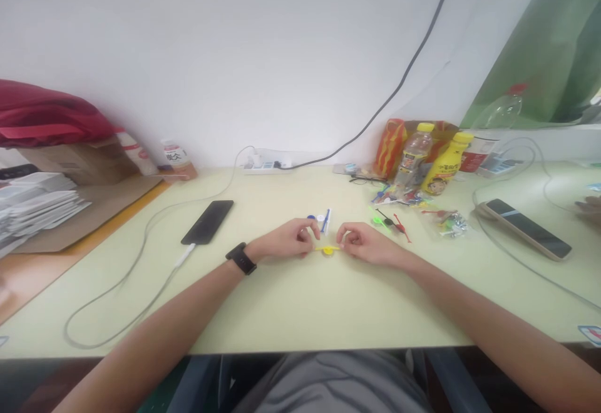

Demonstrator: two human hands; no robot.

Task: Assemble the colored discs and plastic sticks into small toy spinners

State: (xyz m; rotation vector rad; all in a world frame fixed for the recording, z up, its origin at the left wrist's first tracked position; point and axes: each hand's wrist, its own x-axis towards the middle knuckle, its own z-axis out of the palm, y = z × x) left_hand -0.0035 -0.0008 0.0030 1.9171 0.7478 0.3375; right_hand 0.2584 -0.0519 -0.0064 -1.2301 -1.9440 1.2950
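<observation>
My left hand (287, 240) and my right hand (363, 242) rest on the pale yellow-green table (300, 300), fingers curled. Between them lies a small yellow plastic piece (327, 249), a disc with thin arms; each hand pinches one end of it. A black watch sits on my left wrist (241, 258). Just behind the hands lie a blue-and-white stick piece (325, 219) and small blue and white discs (315, 218). Further right lie green, black and red stick pieces (390, 221).
A black phone (208, 221) on a white cable lies to the left, another phone (526, 228) to the right. Bottles (429, 158), snack bags and a power strip (265, 164) line the wall. Papers and a cardboard box (70, 169) stand at the left. Another person's hand (590, 208) shows at the right edge.
</observation>
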